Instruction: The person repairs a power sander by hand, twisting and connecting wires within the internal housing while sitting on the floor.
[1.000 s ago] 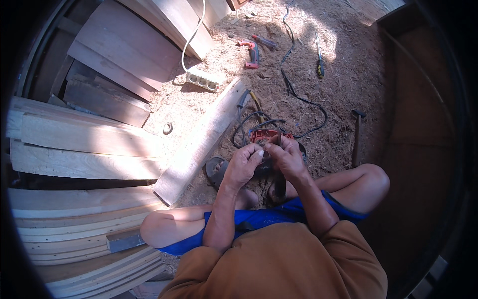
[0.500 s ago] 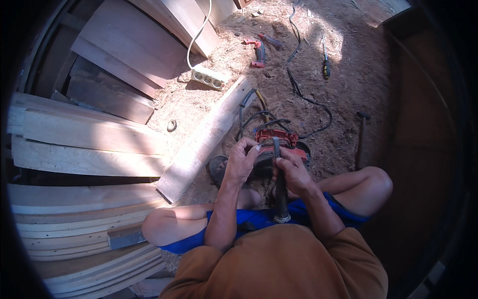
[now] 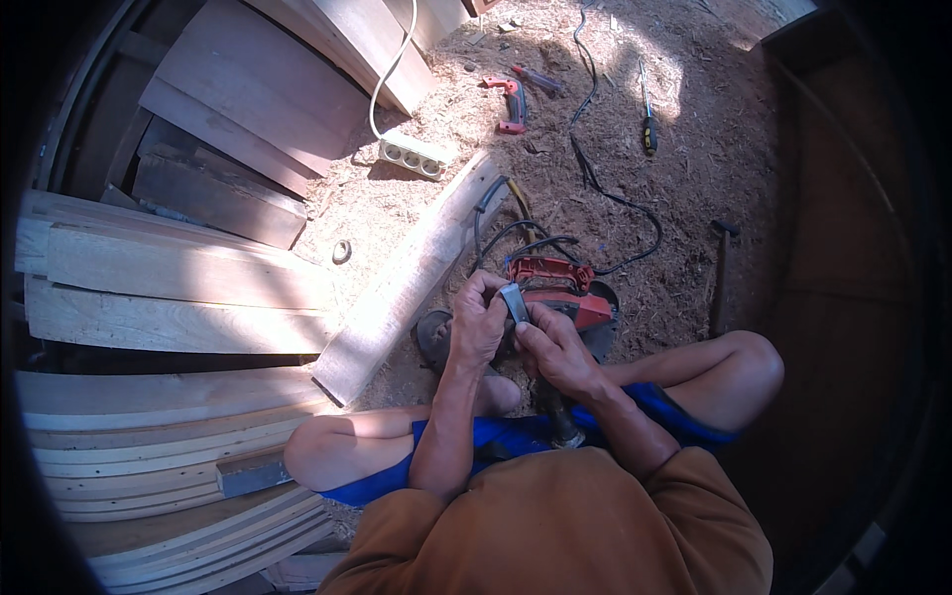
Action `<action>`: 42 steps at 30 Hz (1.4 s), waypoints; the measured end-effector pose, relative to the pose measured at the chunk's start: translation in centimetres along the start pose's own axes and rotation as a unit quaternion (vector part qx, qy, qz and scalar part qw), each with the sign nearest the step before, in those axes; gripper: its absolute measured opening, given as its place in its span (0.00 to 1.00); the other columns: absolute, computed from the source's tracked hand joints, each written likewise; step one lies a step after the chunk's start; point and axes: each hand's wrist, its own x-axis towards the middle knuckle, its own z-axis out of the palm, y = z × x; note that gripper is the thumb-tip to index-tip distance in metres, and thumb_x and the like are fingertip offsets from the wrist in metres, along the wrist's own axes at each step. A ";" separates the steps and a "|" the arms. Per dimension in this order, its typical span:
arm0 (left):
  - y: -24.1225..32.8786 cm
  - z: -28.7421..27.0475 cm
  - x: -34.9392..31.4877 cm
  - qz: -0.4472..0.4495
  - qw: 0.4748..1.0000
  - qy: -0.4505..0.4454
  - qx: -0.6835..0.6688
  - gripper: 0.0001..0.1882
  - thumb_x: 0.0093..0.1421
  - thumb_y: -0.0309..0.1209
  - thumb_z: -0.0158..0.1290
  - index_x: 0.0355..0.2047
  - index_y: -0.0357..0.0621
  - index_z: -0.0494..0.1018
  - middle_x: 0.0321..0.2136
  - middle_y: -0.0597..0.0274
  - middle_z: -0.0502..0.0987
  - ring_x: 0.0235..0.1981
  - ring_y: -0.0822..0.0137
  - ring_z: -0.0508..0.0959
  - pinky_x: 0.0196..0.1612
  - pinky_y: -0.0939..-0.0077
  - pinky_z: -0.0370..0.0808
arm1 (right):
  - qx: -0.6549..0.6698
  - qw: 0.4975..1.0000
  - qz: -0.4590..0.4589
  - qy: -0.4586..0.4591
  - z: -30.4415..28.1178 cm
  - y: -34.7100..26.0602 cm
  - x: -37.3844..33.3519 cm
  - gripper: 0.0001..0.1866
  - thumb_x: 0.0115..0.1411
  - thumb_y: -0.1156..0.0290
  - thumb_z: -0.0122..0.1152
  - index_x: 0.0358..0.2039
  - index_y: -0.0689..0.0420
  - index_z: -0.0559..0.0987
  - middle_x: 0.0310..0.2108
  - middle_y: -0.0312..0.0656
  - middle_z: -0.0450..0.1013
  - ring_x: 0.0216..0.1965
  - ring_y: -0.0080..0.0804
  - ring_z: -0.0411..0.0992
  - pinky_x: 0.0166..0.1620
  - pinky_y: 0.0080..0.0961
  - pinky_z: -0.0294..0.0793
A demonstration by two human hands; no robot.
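Note:
A chisel (image 3: 515, 305) with a flat grey metal blade is held between my two hands, above my crossed legs. My left hand (image 3: 480, 322) pinches the blade near its end with thumb and fingers. Lower on the tool, my right hand (image 3: 557, 349) is closed round it, the thumb lying along the metal. The dark handle slants down toward my lap, partly hidden by my right hand and wrist, and ends in a worn, pale-rimmed butt. Just beyond my hands lies a red and black corded power tool (image 3: 592, 310), partly covered by them.
A long timber (image 3: 407, 283) lies slantwise at my left, beside stacked boards (image 3: 188, 307). A white power strip (image 3: 415, 157), a red handle-shaped piece (image 3: 514, 107), a screwdriver (image 3: 649, 124) and a black cable (image 3: 623, 201) lie ahead. A hammer (image 3: 722, 268) rests at right.
The blade has swung to the left and turned, so its broad face now shows. My right hand has shifted slightly left and down, while my left hand stays nearly in place.

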 end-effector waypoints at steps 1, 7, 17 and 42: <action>0.0 0.0 0.0 0.000 1.000 0.000 0.000 0.02 0.64 0.21 0.51 0.34 0.40 0.73 0.28 0.69 0.75 0.29 0.81 0.72 0.33 0.84 0.71 | 0.000 1.000 -0.003 0.001 0.0 0.0 0.0 0.13 0.69 0.69 0.48 0.49 0.63 0.71 0.26 0.29 0.66 0.24 0.14 0.63 0.26 0.17 0.64; 0.4 0.0 -0.2 0.004 1.000 -0.003 0.000 0.02 0.63 0.20 0.51 0.34 0.39 0.73 0.26 0.69 0.75 0.28 0.82 0.72 0.32 0.84 0.71 | 0.034 0.999 -0.005 0.006 0.4 -0.1 0.1 0.08 0.71 0.67 0.48 0.38 0.58 0.71 0.25 0.29 0.67 0.19 0.14 0.64 0.23 0.16 0.64; 1.1 0.5 -0.3 0.066 0.996 -0.015 0.063 0.01 0.64 0.22 0.52 0.34 0.39 0.73 0.26 0.69 0.76 0.27 0.82 0.73 0.31 0.83 0.72 | 0.144 0.989 0.016 0.008 0.0 1.0 0.3 0.08 0.70 0.68 0.48 0.41 0.58 0.73 0.23 0.27 0.65 0.20 0.13 0.61 0.23 0.17 0.62; 0.8 0.8 -0.5 0.034 0.998 0.023 0.044 0.04 0.64 0.21 0.52 0.32 0.42 0.70 0.24 0.72 0.73 0.25 0.85 0.69 0.28 0.85 0.68 | 0.119 0.991 0.062 -0.013 -0.8 0.0 0.0 0.09 0.70 0.66 0.48 0.37 0.56 0.73 0.21 0.27 0.64 0.19 0.14 0.61 0.23 0.16 0.61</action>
